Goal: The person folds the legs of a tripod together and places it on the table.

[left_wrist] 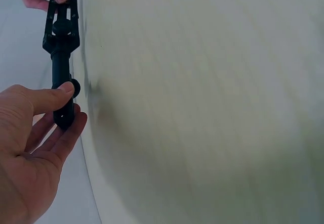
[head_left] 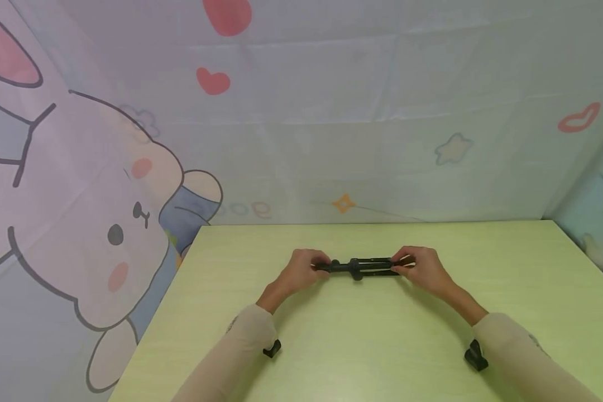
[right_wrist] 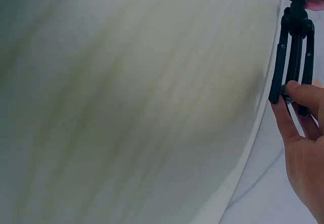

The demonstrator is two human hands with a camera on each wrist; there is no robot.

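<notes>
A small black tripod [head_left: 354,268] is held level above the table between both hands, its legs folded nearly together and aimed right. My left hand [head_left: 301,271] pinches the head end, with the thumb beside a round knob in the left wrist view, where the tripod [left_wrist: 61,67] runs up and away. At the other end my right hand [head_left: 422,269] pinches the leg ends between thumb and fingers. The right wrist view shows the tripod's legs [right_wrist: 294,57] slightly apart, with the right thumb [right_wrist: 304,93] over the middle one.
The pale yellow-green table [head_left: 362,346] spreads beneath both arms. Behind it hangs a cloth backdrop [head_left: 331,139] printed with hearts and a star, and a large cartoon rabbit is printed at the left. Dark wrist devices [head_left: 475,355] show under the sleeves.
</notes>
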